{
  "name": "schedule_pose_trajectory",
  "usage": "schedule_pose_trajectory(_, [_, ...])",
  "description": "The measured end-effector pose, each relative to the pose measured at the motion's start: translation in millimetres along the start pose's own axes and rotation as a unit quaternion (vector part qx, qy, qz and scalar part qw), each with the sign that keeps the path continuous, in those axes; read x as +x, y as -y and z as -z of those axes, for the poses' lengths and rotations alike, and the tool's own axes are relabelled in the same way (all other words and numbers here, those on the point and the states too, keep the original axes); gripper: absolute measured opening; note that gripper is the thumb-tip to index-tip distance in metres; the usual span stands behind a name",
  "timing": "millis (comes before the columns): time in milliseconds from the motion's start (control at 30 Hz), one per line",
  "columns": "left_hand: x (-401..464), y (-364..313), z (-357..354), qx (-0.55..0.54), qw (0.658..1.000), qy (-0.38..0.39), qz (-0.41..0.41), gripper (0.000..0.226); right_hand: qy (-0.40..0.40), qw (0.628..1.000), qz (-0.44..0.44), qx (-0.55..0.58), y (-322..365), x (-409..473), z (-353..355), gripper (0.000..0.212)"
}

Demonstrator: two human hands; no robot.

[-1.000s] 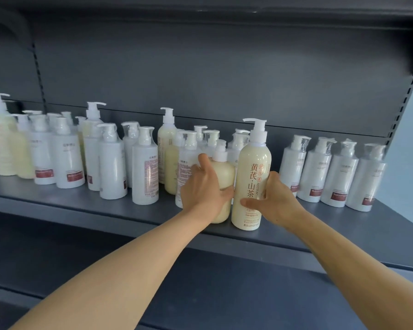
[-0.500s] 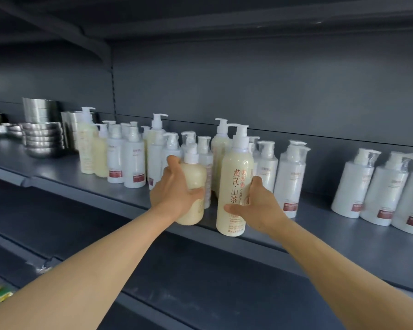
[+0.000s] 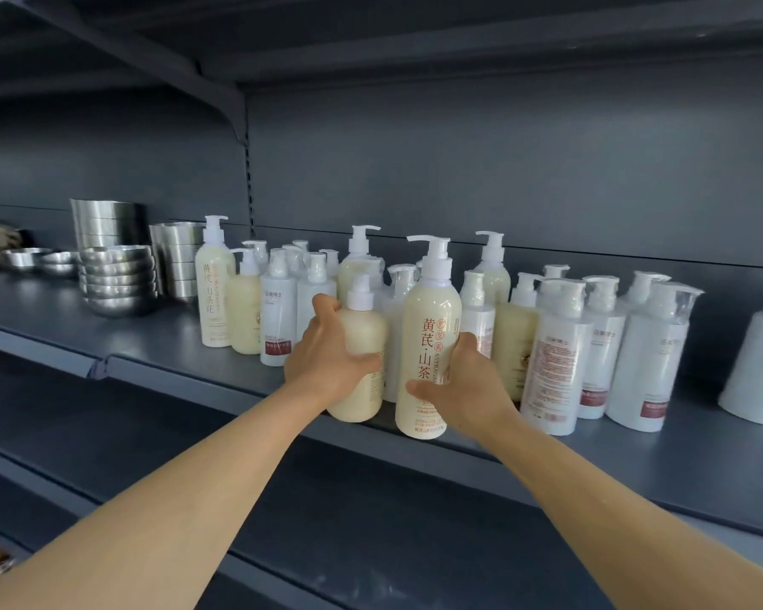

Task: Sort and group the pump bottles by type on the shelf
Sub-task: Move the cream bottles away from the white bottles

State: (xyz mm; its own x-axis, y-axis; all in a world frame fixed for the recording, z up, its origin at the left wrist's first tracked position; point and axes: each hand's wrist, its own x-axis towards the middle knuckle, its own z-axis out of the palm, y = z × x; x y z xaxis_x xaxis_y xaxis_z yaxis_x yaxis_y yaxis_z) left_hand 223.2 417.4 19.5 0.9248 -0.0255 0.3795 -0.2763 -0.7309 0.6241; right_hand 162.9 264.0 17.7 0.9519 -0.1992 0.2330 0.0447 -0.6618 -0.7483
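2 cream pump bottles gripped at the front edge of a crowded grey shelf (image 3: 186, 354).

The left hand (image 3: 327, 361) wraps its fingers round a short cream bottle (image 3: 362, 345), which is blurred, so its label cannot be read; the right hand (image 3: 463, 385) curls round the tall cream bottle (image 3: 428, 336) just beside it, covering the lower right of the red lettering. Whether either base touches the shelf is hard to tell. Behind them stand white bottles (image 3: 556, 354) and more cream ones, overlapping so that the back row shows little but pump heads. A white bottle (image 3: 758, 367) is cut off at the right edge. Stacked steel bowls (image 3: 117, 279) sit well apart to the left; an object at the far left edge is too dim to identify.
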Motion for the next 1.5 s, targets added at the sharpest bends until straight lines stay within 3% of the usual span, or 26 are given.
schedule_pose_trajectory(467, [31.9,20.1,-7.4,-0.048,0.997,0.029,-0.045,0.063,-0.075,0.995,-0.05,-0.041,12.4,10.1,-28.0,0.05])
schedule_pose_trajectory(633, [30.1,24.8,-6.9,-0.064,0.995,0.039,-0.072,0.073,-0.115,0.99,-0.038,-0.074,7.6,8.1,-34.2,0.049])
schedule_pose_trajectory(833, [26.7,33.7,1.4,-0.052,0.993,0.062,-0.084,0.082,-0.203,0.959,0.026,-0.197,11.9,-2.0,-34.5,0.07])
schedule_pose_trajectory(933, [32.3,36.3,12.0,-0.067,0.994,0.035,-0.08,0.082,-0.267,0.929,0.138,-0.214,29.5,-2.2,-29.9,0.078])
schedule_pose_trajectory(1167, [68.0,45.9,54.5,-0.041,0.994,-0.051,-0.091,0.061,-0.177,0.926,0.267,-0.202,87.3,18.0,-38.6,0.048])
schedule_pose_trajectory(1333, [101.8,65.4,78.2,0.032,0.994,-0.035,-0.097,0.06,-0.102,0.928,0.241,-0.264,117.0,56.7,-53.3,0.045])
schedule_pose_trajectory(1500, [126.0,74.9,83.5,0.07,0.992,-0.012,-0.104,0.058,-0.121,0.894,0.224,-0.368,137.7,100.0,-59.9,0.046])
